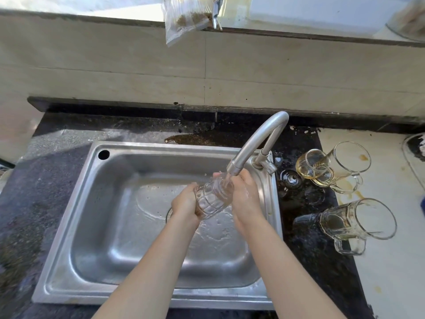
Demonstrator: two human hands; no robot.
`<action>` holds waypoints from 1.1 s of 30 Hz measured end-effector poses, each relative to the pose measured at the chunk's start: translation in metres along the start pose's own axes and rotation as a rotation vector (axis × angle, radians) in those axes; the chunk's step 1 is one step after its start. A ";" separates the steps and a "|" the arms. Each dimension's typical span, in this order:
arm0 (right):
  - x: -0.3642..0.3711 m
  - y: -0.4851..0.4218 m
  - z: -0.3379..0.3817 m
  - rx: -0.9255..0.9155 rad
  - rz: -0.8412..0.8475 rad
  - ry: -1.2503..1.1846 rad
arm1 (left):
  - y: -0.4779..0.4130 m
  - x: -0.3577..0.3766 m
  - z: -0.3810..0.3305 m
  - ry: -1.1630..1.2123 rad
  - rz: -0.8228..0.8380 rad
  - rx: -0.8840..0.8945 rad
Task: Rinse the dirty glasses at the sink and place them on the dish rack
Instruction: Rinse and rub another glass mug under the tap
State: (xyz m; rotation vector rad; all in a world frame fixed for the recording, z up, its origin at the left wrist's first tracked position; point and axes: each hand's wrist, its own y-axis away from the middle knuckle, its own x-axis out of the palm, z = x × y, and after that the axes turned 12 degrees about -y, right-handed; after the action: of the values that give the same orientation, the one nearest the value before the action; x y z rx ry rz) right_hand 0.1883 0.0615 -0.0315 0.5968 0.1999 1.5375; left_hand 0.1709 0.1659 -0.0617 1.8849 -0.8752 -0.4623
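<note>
Sink (69,226) is sitting in the desk (46,180), faucet (257,143) at its back right. Glass (212,196) is lying tilted under the spout, between left hand (186,203) and right hand (246,199). Far mug (351,162) and near mug (358,219) are sitting right of the sink.

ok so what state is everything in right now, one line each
curved steel tap: running onto the glass
ribbed clear glass: tilted under the stream, held by both hands
left hand: grips the glass's base end
right hand: wraps the glass's mouth end
steel sink: wet, water spreading on its floor
small clear tumbler: on the counter, yellowish dregs
far handled glass mug: yellowish dregs, not rinsed
near handled glass mug: yellowish dregs, not rinsed
</note>
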 end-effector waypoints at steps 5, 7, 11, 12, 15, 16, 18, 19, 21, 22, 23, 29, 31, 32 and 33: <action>-0.004 -0.004 0.008 0.013 -0.063 0.098 | 0.008 0.001 0.000 -0.176 -0.033 0.351; -0.002 -0.002 0.010 -0.082 -0.104 0.200 | 0.012 0.005 0.001 -0.212 0.003 0.445; 0.007 0.016 0.005 -0.269 -0.096 0.260 | 0.012 0.021 0.001 -0.138 -0.046 0.366; 0.007 0.019 0.003 -0.284 -0.086 0.258 | 0.011 0.024 0.000 -0.120 -0.044 0.327; 0.002 0.018 -0.004 -0.290 -0.060 0.315 | 0.005 0.028 -0.001 -0.009 0.044 0.190; 0.001 0.018 -0.004 -0.295 -0.046 0.322 | 0.005 0.028 0.000 0.043 0.082 0.147; 0.002 0.019 -0.002 -0.318 -0.020 0.325 | 0.005 0.030 0.002 0.118 0.171 0.077; 0.002 0.019 -0.001 -0.336 -0.008 0.342 | 0.007 0.031 0.002 0.143 0.231 0.046; 0.000 0.020 0.001 -0.357 0.024 0.381 | 0.008 0.033 0.002 0.170 0.339 -0.010; -0.001 0.021 0.001 -0.357 0.038 0.387 | 0.008 0.032 0.002 0.162 0.365 -0.031; -0.001 0.023 0.003 -0.348 0.055 0.386 | 0.008 0.032 0.002 0.144 0.396 -0.043; 0.003 0.018 0.003 -0.314 0.048 0.489 | 0.006 0.029 0.009 0.062 0.390 0.090; 0.007 0.015 0.005 -0.312 -0.003 0.475 | -0.002 0.026 0.012 -0.003 0.239 0.176; 0.009 0.015 0.006 -0.339 -0.017 0.469 | -0.004 0.025 0.011 -0.016 0.171 0.210; 0.011 0.017 0.009 -0.375 -0.022 0.475 | -0.004 0.023 0.011 -0.013 0.130 0.235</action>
State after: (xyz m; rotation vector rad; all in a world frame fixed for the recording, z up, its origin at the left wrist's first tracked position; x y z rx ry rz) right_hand 0.1783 0.0690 -0.0136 -0.0719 0.2676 1.6249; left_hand 0.1812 0.1432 -0.0690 2.0224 -1.0928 -0.3032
